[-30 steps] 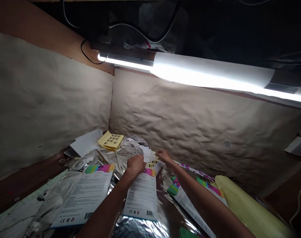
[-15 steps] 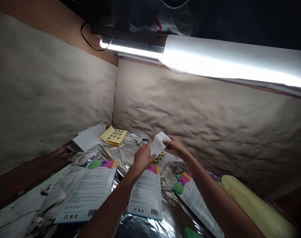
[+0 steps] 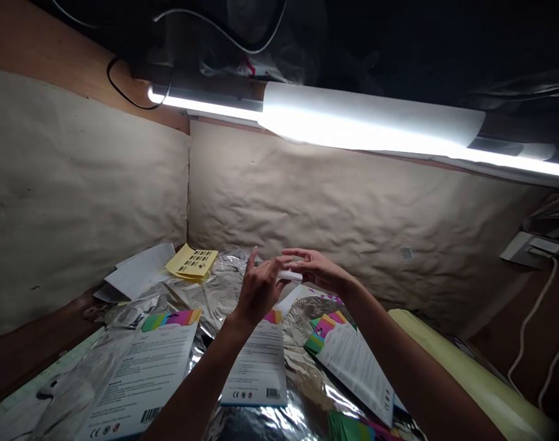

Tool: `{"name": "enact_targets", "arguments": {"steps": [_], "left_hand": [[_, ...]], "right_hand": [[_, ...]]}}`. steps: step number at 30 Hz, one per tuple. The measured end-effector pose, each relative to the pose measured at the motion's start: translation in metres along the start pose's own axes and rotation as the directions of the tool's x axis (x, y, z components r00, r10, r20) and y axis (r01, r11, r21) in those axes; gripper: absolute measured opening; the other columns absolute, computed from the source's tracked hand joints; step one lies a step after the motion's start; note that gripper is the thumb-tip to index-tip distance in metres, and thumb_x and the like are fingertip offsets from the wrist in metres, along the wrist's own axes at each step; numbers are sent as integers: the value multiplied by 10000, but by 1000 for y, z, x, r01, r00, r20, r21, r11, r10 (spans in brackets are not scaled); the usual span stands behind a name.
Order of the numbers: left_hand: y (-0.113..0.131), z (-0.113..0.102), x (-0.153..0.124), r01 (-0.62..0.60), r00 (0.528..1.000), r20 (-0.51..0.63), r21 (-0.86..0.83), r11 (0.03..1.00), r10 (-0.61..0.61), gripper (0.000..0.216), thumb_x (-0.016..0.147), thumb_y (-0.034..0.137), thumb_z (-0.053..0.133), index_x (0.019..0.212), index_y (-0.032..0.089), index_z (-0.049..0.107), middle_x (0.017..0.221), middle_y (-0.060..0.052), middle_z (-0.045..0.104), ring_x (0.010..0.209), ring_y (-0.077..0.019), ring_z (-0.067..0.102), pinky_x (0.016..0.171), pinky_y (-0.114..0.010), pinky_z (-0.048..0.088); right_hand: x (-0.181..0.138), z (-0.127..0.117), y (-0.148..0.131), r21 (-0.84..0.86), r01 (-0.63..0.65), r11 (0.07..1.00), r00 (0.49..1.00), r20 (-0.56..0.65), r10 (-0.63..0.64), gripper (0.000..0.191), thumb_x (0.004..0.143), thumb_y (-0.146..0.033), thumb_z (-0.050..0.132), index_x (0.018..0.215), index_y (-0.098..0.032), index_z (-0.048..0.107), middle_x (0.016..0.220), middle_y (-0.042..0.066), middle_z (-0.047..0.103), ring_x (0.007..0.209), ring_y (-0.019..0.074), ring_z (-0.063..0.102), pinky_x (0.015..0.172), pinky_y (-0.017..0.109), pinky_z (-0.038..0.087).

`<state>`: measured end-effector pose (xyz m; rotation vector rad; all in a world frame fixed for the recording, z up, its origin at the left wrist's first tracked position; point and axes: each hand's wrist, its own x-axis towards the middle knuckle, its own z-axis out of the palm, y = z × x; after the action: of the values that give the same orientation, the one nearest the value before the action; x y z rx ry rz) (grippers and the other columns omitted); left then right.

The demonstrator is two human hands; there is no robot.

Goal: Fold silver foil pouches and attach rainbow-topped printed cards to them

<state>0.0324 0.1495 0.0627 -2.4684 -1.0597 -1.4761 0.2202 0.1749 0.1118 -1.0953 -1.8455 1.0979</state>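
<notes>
A small white paper strip (image 3: pixel 290 276), folded or rolled and seen nearly edge-on, is between my hands above the foil-covered table. My left hand (image 3: pixel 261 286) grips its left end, with the index finger raised. From the right, my right hand (image 3: pixel 320 269) reaches over the paper with long fingers, its thumb side at the paper's right end; the thumb is mostly hidden. Below my hands lies a printed white card pack (image 3: pixel 256 364) with a barcode and a colourful top edge, partly covered by my left forearm.
Another printed pack (image 3: pixel 141 373) lies at left and a stack of packs (image 3: pixel 353 367) at right. Yellow printed sheets (image 3: pixel 192 262) and white papers (image 3: pixel 139 269) are at the back left. A yellow roll (image 3: pixel 449 361) lies at right. A lit tube (image 3: pixel 215 109) hangs above.
The white paper, earlier held up flat and broad, is now a narrow strip between my hands. My left index finger has lifted. The camera view has turned right.
</notes>
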Motion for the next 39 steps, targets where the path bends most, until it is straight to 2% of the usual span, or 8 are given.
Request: {"name": "enact_targets", "arguments": {"steps": [5,7,10,15,19,30,34,39], "left_hand": [[-14,-4,0,19,997,76,51,999,-23,77,892,279,663,850,215,663,780,14,730,753,-153,679,1173,-454,227],[-15,-7,1,5,996,85,57,998,-10,126,916,312,631,855,216,686,794,6,737,774,-158,681,1173,-460,221],[-13,-10,2,-26,994,107,29,999,22,162,942,312,591,874,227,711,842,7,751,838,-169,684,1181,-478,187],[-10,-12,3,63,991,127,-137,989,-46,157,924,261,618,1065,239,685,1014,-16,746,959,-178,683,974,-302,448],[-11,-10,3,132,986,119,-162,978,-113,143,941,298,589,1003,225,696,905,-18,757,842,-173,709,759,-222,494],[-6,-10,5,252,968,49,-160,954,-248,198,943,362,566,922,245,724,833,3,760,739,-148,693,678,-199,453],[-37,-6,0,447,879,-138,-92,890,-456,207,935,341,550,949,213,712,864,-53,759,776,-199,696,679,-241,463],[-107,-30,-18,688,635,-425,-70,723,-645,248,925,279,520,1071,144,667,992,-162,733,921,-290,692,794,-350,501]], "right_hand": [[-19,9,3,-191,150,970,950,-245,-195,456,838,-429,685,1220,-188,625,1142,111,667,980,220,638,857,352,516],[-30,14,-2,-422,282,862,900,-195,-389,379,821,-371,730,1166,-231,661,1213,93,637,1098,240,589,956,377,463],[-41,21,-6,-707,381,596,835,-13,-550,157,875,-259,677,1025,-240,718,997,72,708,936,225,641,852,350,494],[-40,19,-2,-719,326,614,833,-89,-546,146,904,-188,597,924,-221,738,809,36,723,722,182,664,671,273,497],[-39,12,-6,-708,335,622,822,-103,-560,182,881,-169,614,1027,-217,712,924,47,732,791,191,683,732,294,529],[-45,18,-13,-857,398,326,617,-13,-787,157,923,-170,589,930,-249,725,1083,74,690,956,215,613,807,352,519],[-53,27,-15,-808,400,433,552,-165,-818,130,905,-166,612,902,-246,714,1064,76,679,957,218,622,817,365,522],[-63,32,-12,-696,385,606,668,-243,-703,92,904,-199,634,889,-233,718,840,35,693,787,191,642,717,316,514]]}}
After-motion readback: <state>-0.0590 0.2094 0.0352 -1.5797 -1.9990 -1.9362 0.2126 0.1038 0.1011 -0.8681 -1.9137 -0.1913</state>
